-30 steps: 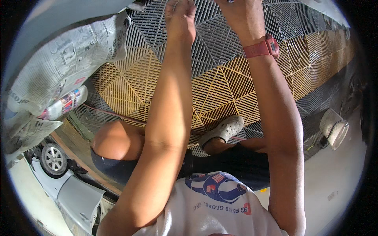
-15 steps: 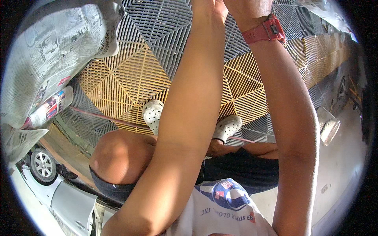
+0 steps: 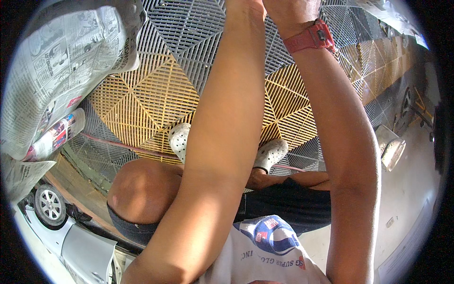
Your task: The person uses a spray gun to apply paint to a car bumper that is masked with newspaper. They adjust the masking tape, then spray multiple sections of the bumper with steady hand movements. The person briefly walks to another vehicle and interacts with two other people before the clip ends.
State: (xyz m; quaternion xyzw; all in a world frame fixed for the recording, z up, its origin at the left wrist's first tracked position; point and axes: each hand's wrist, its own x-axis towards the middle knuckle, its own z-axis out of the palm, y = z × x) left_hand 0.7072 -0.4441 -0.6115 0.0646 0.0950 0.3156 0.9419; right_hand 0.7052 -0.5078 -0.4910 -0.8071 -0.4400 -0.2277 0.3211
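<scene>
Both my forearms reach up the middle of the picture to its top edge. Only the wrist and heel of my left hand [image 3: 244, 5] show; the fingers are cut off. My right hand [image 3: 293, 10] is likewise cropped above a red wristwatch [image 3: 309, 38]. What the hands touch is out of view. Below them lies a floor of yellow grid tiles [image 3: 146, 102] and grey grid tiles [image 3: 189, 28]. My white clogs [image 3: 179, 139] [image 3: 270, 154] stand on it, and my bare knee [image 3: 142, 189] is bent.
A car body part wrapped in newspaper [image 3: 56, 61] fills the upper left, with a spray can [image 3: 56, 135] below it. A silver car with a wheel [image 3: 49, 206] sits at the lower left. A pale bucket [image 3: 392, 146] stands at the right on the concrete floor.
My arms have slid toward the top edge and the fingers have left the picture. The view has dropped, bringing both clogs and my knee further into sight.
</scene>
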